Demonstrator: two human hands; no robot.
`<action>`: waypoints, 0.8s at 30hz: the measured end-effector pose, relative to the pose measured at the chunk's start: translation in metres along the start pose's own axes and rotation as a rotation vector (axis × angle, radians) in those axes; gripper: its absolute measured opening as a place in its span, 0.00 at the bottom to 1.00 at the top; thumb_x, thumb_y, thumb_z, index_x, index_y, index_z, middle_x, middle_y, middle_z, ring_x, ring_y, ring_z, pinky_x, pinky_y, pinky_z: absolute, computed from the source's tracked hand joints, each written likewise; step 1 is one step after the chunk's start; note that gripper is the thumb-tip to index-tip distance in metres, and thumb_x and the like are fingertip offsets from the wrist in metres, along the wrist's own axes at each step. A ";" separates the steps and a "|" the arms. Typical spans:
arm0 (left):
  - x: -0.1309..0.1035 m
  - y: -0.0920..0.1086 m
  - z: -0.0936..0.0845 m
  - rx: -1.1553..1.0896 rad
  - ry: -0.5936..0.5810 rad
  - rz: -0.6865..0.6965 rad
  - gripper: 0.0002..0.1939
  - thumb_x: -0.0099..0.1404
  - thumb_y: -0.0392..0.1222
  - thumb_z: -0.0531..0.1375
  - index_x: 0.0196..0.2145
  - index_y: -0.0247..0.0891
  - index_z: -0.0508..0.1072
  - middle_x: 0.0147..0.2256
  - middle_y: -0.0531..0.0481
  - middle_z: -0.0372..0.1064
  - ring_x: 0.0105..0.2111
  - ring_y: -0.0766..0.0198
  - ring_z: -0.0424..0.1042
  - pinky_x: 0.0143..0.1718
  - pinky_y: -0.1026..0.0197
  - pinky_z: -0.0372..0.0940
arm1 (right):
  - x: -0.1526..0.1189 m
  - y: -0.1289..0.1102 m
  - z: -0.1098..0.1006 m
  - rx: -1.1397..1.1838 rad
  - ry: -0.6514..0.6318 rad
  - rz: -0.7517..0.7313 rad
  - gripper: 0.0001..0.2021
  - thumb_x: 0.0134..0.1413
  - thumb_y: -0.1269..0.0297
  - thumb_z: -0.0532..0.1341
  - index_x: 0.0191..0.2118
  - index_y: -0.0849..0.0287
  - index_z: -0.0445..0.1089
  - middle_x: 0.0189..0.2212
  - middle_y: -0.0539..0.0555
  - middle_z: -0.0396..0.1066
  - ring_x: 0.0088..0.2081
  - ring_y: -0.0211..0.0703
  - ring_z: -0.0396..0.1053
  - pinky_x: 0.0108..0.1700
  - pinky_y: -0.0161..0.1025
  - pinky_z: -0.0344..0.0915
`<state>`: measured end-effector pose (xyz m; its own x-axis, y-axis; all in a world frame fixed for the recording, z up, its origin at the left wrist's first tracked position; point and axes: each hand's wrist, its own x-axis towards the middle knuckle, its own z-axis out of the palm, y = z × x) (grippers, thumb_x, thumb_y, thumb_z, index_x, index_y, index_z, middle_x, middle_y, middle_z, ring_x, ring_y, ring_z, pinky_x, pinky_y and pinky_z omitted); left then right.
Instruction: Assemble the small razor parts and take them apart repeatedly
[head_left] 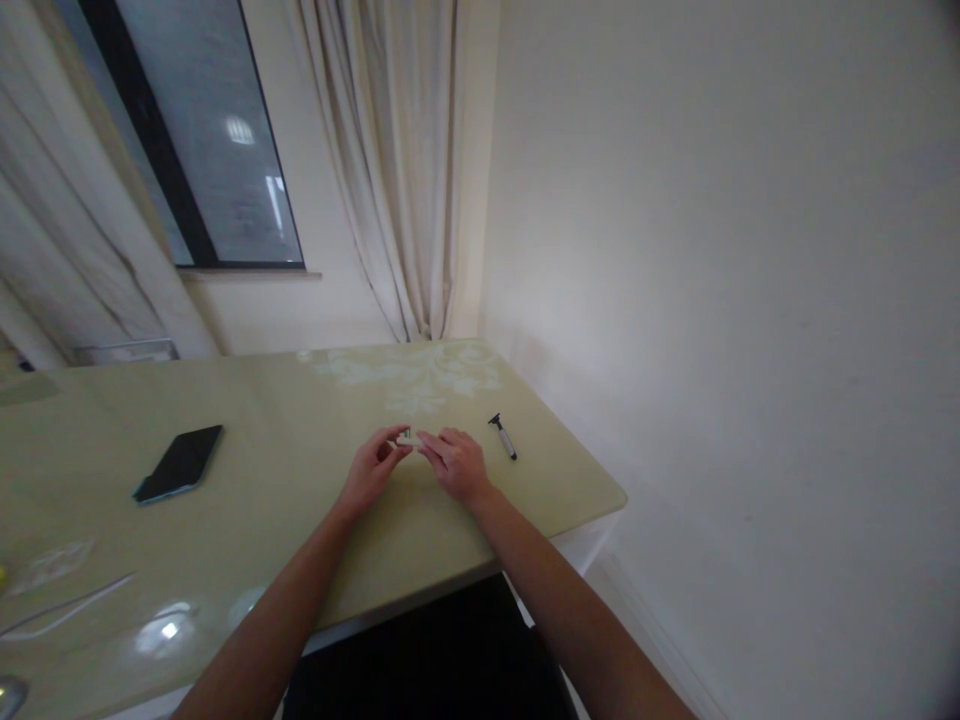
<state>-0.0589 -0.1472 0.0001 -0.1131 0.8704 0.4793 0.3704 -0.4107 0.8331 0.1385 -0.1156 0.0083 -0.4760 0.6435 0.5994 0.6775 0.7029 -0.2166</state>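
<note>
Just above the tabletop, both hands meet at a small, pale, flat object (408, 439) with a darker upright bit at its left end; it is too small to name. My left hand (372, 466) pinches its left side between thumb and fingers. From the right, my right hand (456, 462) has its thumb and fingers closed on the other end, hiding part of it. A razor (503, 437) with a dark head and grey handle lies on the table to the right of my right hand, touching neither hand.
The glossy pale-green table (277, 420) meets a wall (675, 300) on the right. A dark tablet-like device (182, 464) lies at the left. Nearer are a white cable (71, 607) and a clear plastic wrapper (52, 566). Curtains (390, 170) hang behind.
</note>
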 end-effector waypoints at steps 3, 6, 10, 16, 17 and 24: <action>0.000 0.000 0.000 -0.008 0.004 0.008 0.22 0.61 0.53 0.65 0.49 0.37 0.77 0.30 0.54 0.68 0.23 0.69 0.60 0.24 0.65 0.57 | 0.001 0.001 0.003 -0.024 0.005 0.053 0.18 0.72 0.52 0.54 0.58 0.50 0.75 0.36 0.55 0.75 0.40 0.43 0.69 0.44 0.36 0.61; 0.000 -0.001 0.001 -0.014 0.001 0.016 0.21 0.61 0.53 0.65 0.48 0.38 0.77 0.31 0.54 0.68 0.22 0.69 0.60 0.24 0.65 0.57 | 0.000 0.005 0.001 -0.046 0.040 0.148 0.18 0.72 0.54 0.55 0.57 0.52 0.76 0.35 0.55 0.75 0.39 0.43 0.70 0.43 0.36 0.61; 0.000 -0.001 0.001 0.001 0.003 0.016 0.22 0.62 0.54 0.65 0.49 0.38 0.77 0.31 0.53 0.68 0.23 0.69 0.61 0.25 0.65 0.58 | -0.001 0.003 0.001 0.002 0.042 0.049 0.19 0.72 0.52 0.54 0.59 0.51 0.74 0.35 0.55 0.74 0.40 0.42 0.69 0.45 0.35 0.61; -0.001 0.001 0.000 0.000 0.001 0.019 0.22 0.62 0.54 0.65 0.49 0.38 0.77 0.31 0.54 0.68 0.23 0.69 0.60 0.25 0.65 0.58 | 0.000 0.005 0.003 -0.018 0.052 0.112 0.18 0.72 0.53 0.54 0.57 0.51 0.75 0.34 0.55 0.74 0.39 0.42 0.70 0.43 0.35 0.61; -0.001 0.001 0.001 -0.001 -0.002 0.020 0.21 0.62 0.53 0.65 0.48 0.39 0.77 0.31 0.53 0.68 0.23 0.69 0.60 0.25 0.65 0.58 | 0.000 0.006 0.003 -0.025 0.055 0.140 0.18 0.72 0.53 0.54 0.57 0.52 0.76 0.34 0.55 0.74 0.38 0.42 0.70 0.43 0.35 0.61; 0.000 0.003 -0.001 -0.011 0.006 0.011 0.22 0.62 0.53 0.64 0.49 0.39 0.76 0.31 0.54 0.67 0.23 0.69 0.60 0.25 0.65 0.58 | 0.000 0.003 0.001 0.006 0.033 0.044 0.18 0.72 0.52 0.55 0.58 0.50 0.75 0.36 0.54 0.75 0.40 0.42 0.70 0.44 0.35 0.61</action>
<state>-0.0589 -0.1488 0.0025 -0.1148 0.8638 0.4905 0.3618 -0.4235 0.8305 0.1397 -0.1134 0.0065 -0.4267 0.6638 0.6143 0.6939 0.6759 -0.2484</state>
